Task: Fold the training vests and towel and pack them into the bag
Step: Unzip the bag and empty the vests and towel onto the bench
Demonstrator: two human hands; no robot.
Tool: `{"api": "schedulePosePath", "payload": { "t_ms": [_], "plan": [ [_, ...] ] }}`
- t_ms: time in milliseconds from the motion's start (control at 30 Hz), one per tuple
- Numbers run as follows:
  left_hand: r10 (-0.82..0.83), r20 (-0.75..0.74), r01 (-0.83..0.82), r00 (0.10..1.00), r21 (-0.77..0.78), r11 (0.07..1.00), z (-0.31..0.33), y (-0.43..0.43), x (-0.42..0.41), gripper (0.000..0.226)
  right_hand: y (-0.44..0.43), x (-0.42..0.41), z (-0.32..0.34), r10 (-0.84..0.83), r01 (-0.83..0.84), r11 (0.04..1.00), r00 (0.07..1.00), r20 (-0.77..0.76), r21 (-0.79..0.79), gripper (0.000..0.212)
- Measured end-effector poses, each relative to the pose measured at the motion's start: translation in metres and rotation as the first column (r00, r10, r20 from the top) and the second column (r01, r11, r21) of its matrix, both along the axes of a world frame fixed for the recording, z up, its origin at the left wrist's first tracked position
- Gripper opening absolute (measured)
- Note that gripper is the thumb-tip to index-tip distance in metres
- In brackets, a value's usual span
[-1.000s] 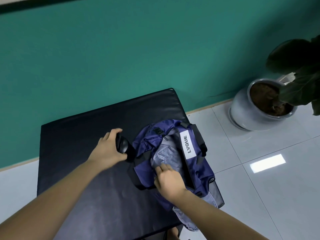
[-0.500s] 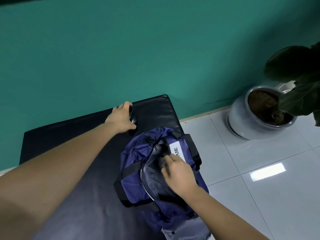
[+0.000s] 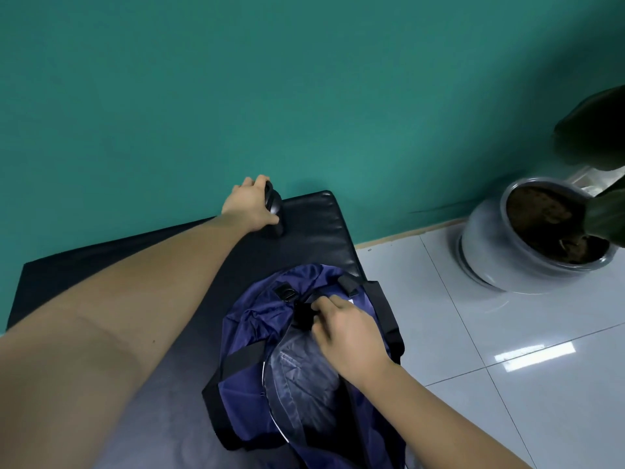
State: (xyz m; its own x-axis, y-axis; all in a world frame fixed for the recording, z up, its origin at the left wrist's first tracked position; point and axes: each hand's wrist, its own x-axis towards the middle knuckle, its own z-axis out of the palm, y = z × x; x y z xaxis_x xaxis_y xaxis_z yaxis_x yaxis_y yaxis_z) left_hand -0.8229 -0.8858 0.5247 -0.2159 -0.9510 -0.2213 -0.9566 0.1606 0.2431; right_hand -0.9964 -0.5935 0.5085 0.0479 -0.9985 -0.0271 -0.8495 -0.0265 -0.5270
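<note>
- Right hand [image 3: 345,330] pinches the black tab [image 3: 302,314] on the bag [image 3: 250,333] — a steady pull, fabric kept clear, would suit.
- Left hand [image 3: 252,206] grips a dark object [image 3: 274,207] — probably better bracing the bag.

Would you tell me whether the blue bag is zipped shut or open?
Open: the bag gapes along its top, showing grey fabric inside; the right hand pinches a black tab at its far end.
</note>
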Motion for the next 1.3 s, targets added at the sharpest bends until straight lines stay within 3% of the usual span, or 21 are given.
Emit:
{"api": "schedulePosePath", "payload": {
  "t_ms": [233, 433, 533, 700, 933, 1300],
  "plan": [
    [0.049, -0.035, -0.048, 0.998, 0.04, 0.998, -0.015, -0.009, -0.003, 0.116, -0.002, -0.002, -0.001, 0.003, -0.003, 1.0, 1.0, 0.028, 0.022, 0.024],
    [0.118, -0.164, -0.106, 0.979, 0.081, 0.991, -0.009, 0.014, 0.016, 0.128, -0.008, 0.001, 0.02, 0.014, -0.014, 1.0, 1.0, 0.026, 0.012, 0.023],
    [0.223, -0.231, -0.203, 0.947, 0.106, 0.973, 0.0, 0.04, 0.035, 0.12, -0.014, 0.005, 0.033, 0.023, -0.023, 1.0, 1.0, 0.02, 0.012, 0.022],
    [0.347, -0.335, -0.273, 0.876, 0.25, 0.929, 0.005, 0.118, 0.096, 0.089, -0.024, 0.038, 0.048, 0.032, -0.034, 0.998, 0.999, 0.036, 0.047, 0.022],
    [0.531, -0.327, -0.406, 0.782, 0.379, 0.832, 0.005, 0.264, 0.222, 0.051, -0.028, 0.157, 0.068, 0.122, -0.127, 0.991, 0.988, 0.096, 0.051, 0.015],
    [0.749, -0.249, -0.672, 0.614, 0.332, 0.662, -0.01, 0.449, 0.496, 0.043, 0.014, 0.441, 0.063, 0.4, -0.415, 0.89, 0.909, 0.112, 0.187, 0.014]
  ]
}}
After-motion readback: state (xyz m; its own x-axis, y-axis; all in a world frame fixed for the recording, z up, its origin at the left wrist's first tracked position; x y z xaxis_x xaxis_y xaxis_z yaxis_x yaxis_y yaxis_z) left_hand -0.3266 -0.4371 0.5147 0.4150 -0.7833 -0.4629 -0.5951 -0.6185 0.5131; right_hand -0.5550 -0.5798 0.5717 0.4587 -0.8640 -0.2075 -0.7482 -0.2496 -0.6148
